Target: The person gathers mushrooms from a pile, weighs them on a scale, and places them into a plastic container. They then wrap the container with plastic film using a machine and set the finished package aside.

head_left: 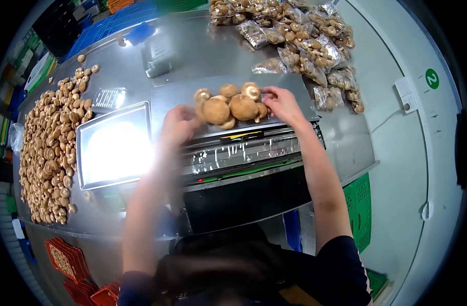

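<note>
A cluster of brown mushrooms [230, 107] rests on the flat metal top of a wrapping machine [167, 92]. My left hand [181, 124], blurred by motion, is at the cluster's left side, and its fingers are smeared. At the right end, my right hand [283, 104] has thumb and fingers bent around the edge mushrooms. Clear film [238, 153] stretches over the machine's front part, just below the cluster. Whether a tray lies under the mushrooms cannot be made out.
Loose mushrooms [49, 148] form a large pile at the left, beside a shiny metal tray [116, 145]. Clear empty trays [109, 98] lie behind it. Bagged mushrooms [315, 46] are heaped at the back right. Red baskets [67, 259] stand below the table's left edge.
</note>
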